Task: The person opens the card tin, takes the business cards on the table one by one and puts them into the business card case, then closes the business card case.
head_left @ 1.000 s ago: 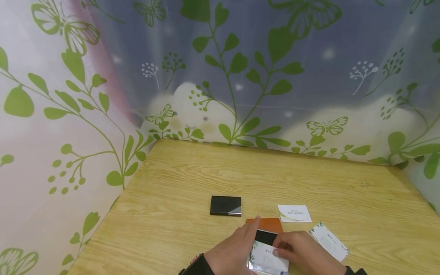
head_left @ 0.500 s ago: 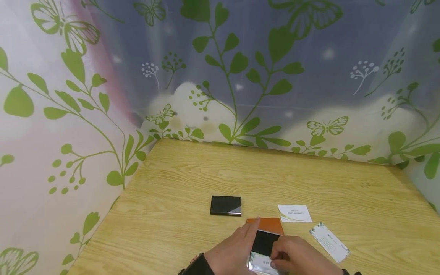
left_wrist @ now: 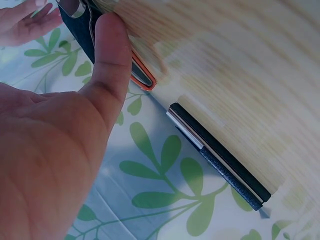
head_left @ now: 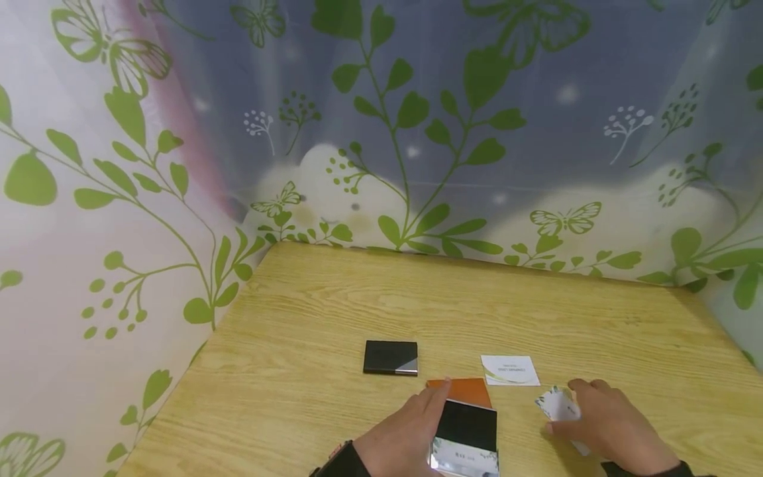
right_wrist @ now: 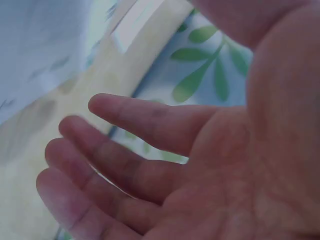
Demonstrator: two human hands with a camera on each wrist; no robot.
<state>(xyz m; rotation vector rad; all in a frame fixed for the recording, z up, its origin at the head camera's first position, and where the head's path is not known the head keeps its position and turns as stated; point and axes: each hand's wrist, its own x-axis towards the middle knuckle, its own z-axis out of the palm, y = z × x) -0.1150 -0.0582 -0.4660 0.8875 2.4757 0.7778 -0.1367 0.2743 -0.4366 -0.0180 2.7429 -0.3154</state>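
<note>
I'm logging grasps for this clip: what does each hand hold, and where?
The left hand steadies the open orange card case along its left edge. The right hand lifts a business card by its near end; the exact grip is hidden.

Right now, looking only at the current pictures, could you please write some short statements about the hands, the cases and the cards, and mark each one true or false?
1. The left hand rests against the open orange case. True.
2. The closed black case lies between the two hands. False: it lies farther back on the table, beyond the left hand, touched by neither.
3. The right hand is on a white card to the right of the orange case. True.
4. The other white card is tucked inside the black case. False: it lies flat on the table, apart from both cases.
5. A card sits in the near part of the open case. True.
</note>
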